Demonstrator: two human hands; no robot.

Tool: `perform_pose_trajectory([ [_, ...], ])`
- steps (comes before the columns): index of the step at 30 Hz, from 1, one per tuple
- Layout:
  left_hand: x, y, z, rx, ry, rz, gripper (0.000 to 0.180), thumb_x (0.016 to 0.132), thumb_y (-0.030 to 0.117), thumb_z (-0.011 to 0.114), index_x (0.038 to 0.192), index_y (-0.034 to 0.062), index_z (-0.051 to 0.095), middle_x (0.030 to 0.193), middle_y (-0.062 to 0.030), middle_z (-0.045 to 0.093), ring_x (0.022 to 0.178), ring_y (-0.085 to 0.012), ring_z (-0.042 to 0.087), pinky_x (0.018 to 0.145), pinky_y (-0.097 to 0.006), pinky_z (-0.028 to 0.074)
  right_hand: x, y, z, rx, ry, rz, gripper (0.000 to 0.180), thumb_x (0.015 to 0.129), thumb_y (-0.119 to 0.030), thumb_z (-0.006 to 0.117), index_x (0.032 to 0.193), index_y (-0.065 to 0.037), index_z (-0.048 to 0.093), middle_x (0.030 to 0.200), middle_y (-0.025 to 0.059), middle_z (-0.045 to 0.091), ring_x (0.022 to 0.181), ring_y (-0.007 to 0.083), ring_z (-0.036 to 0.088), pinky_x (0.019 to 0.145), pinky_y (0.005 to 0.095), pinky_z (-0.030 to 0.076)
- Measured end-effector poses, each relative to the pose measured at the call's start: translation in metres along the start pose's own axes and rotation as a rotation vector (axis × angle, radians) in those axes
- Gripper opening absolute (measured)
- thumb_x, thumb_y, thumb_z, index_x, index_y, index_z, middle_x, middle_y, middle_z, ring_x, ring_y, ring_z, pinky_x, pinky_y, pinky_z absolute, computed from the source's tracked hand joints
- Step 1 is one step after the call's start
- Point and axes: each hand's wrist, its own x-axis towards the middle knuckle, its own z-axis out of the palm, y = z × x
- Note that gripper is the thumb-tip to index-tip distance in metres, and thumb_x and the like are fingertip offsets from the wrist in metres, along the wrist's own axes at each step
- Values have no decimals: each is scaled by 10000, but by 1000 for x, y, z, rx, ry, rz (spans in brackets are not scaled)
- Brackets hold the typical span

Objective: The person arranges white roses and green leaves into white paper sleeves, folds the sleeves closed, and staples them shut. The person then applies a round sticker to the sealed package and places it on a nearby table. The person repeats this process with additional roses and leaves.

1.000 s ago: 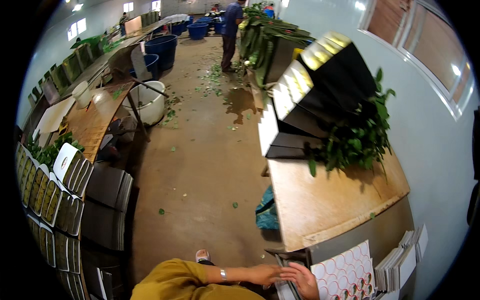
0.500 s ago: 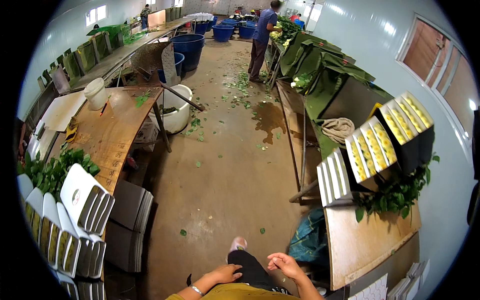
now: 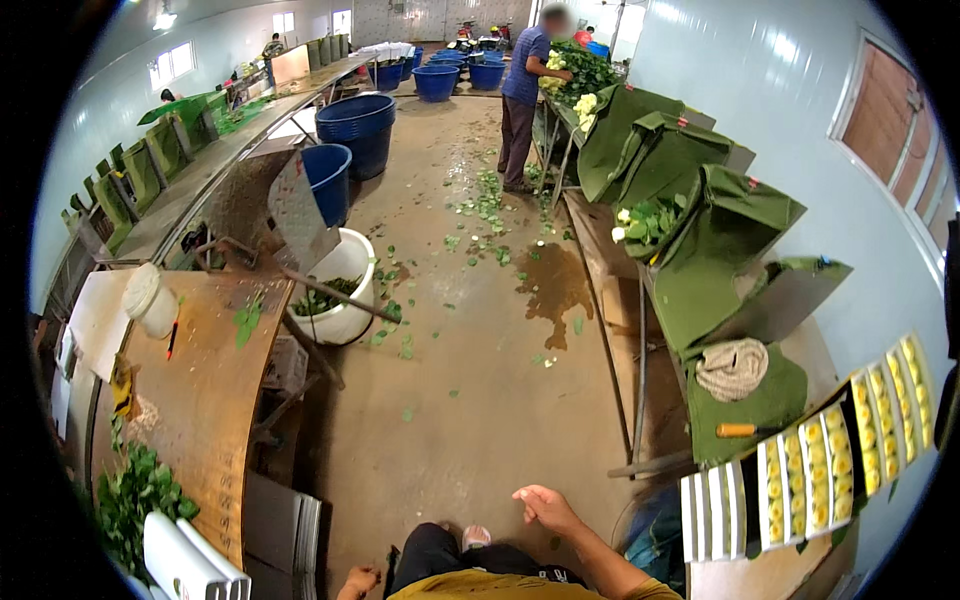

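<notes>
My right hand [image 3: 543,505] hangs loosely at the bottom middle, fingers slightly apart and holding nothing, above the bare concrete floor [image 3: 450,420]. My left hand [image 3: 358,582] shows only at the lower edge, fingers curled, nothing visible in it. Below them are my dark trousers and one shoe. Nearest on the right stand boxes of yellow flowers [image 3: 820,470] on a bench. On my left is a wooden table [image 3: 215,390].
A white bucket [image 3: 340,290] with green cuttings stands by the table, blue tubs [image 3: 358,125] behind it. Green cloth bundles [image 3: 730,250] line the right bench. A person [image 3: 525,95] works at the far right bench. Leaves and a wet patch [image 3: 555,285] lie on the floor.
My view has swung up and leftward, from the right bench toward the aisle. My right hand left the patterned sheets and now hangs free; both hands dropped to the lower edge.
</notes>
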Motion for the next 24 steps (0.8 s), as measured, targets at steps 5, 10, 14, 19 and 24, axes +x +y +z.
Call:
perform_pose_trajectory([
  [5, 68, 62, -12, -99, -40, -28, 347, 785, 251, 574, 1012, -8, 606, 932, -143, 639, 841, -234, 593, 746, -335, 457, 79, -78, -11, -127, 146, 75, 297, 874, -311, 531, 820, -25, 589, 566, -18, 477, 549, 70, 487, 524, 206, 391],
  [10, 142, 198, -45, 84, -129, 193, 298, 797, 214, 570, 991, -9, 609, 929, -144, 636, 845, -220, 582, 732, -329, 454, 174, -117, -46, -13, 346, 46, 265, 875, -282, 540, 832, -24, 579, 570, -9, 498, 544, 84, 509, 531, 220, 417],
  [14, 158, 375, -75, 229, -188, 416, 260, 806, 184, 567, 974, -10, 612, 927, -145, 634, 849, -209, 573, 721, -324, 452, 224, -156, -75, 129, 478, -106, 214, 912, -209, 467, 953, -20, 559, 615, 30, 543, 569, 104, 531, 579, 251, 474],
  [19, 131, 557, -72, 427, -140, 489, 270, 873, 165, 475, 1063, -8, 558, 983, -130, 613, 875, -193, 555, 763, -309, 438, 275, -207, -144, 148, 724, -245, 212, 912, -127, 432, 1079, -15, 500, 834, 111, 621, 721, 160, 608, 653, 270, 511],
  [24, 192, 624, -45, 571, -249, 573, 300, 836, 272, 472, 875, 1, 594, 689, -82, 581, 634, -195, 547, 601, -342, 447, 334, -259, -251, 283, 995, -394, 212, 879, -68, 471, 1082, -9, 491, 937, 115, 602, 776, 167, 596, 671, 283, 515],
])
